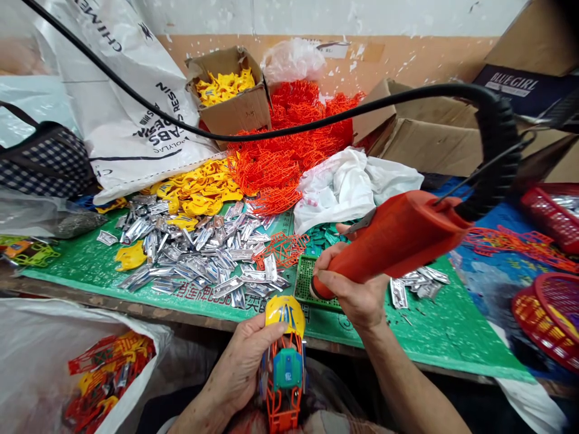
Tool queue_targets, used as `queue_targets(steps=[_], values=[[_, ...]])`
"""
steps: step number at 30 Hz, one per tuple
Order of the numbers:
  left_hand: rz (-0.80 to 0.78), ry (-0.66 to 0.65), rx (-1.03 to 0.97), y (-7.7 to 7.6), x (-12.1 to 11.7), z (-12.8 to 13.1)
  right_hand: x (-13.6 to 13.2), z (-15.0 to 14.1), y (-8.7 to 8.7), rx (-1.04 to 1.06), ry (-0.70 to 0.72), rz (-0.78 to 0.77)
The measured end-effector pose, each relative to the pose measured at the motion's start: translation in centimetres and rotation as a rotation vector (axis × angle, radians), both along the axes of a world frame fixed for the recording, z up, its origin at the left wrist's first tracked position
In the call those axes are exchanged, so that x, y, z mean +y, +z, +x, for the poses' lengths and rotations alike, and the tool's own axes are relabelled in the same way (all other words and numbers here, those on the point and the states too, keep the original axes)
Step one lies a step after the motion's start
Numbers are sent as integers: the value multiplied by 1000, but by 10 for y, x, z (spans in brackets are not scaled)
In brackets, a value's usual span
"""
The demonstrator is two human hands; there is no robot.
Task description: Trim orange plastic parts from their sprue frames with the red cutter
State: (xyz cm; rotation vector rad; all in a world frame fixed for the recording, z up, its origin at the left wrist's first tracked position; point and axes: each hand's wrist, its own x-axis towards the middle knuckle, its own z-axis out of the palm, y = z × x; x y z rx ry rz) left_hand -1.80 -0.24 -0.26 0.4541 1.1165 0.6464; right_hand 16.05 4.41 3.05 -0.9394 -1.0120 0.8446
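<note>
Fingers and surrounding containers. The left hand (244,349) has its thumb and fingers clamped on a toy vehicle (288,367), a red-orange frame with a yellow hood and a teal block, held low in front of the body. The right hand (359,298) has its fingers wrapped around a red power tool (389,241). Just beneath the right fingers lies a green mesh basket (300,283), its interior partly hidden by hand and tool; just beyond are loose teal pieces (323,236). Left of and beyond the left fingertips spread silver parts (212,253), with yellow hoods (199,187) behind them. Low to the left of the left hand, an open white sack (31,349) contains red frames and yellow parts. Farther beyond both hands, a cardboard box (239,117) holds yellow hoods, beside heaped orange frames (289,157). Well to the right of the right fingers, one red basket (525,301) contains yellow pieces; another red basket (540,214), farther off, contains silver ones. The contents of the open carton (429,144) beyond the tool cannot be discerned.
</note>
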Motion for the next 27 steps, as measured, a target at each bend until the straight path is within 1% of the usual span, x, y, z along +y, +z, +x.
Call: queue_targets(steps=[6,10,12,14,18,20,23,27], values=[[13,4,15,1,-2,1,-1,-4,5,-24,-1,-30],[21,39,1,1,-4,2,-1,-1,5,4,-3,-11],[26,49,1,1,-4,3,-1,2,8,40,-27,-7],[34,57,1,2,-3,4,-3,5,16,90,-37,-1],[43,93,-32,3,-2,7,-14,7,36,174,54,62],[36,106,-51,3,-1,8,-22,5,41,180,109,79],[32,116,-72,3,-1,8,-31,1,42,167,175,70],[40,124,-81,2,-1,8,-36,-6,35,163,228,90]])
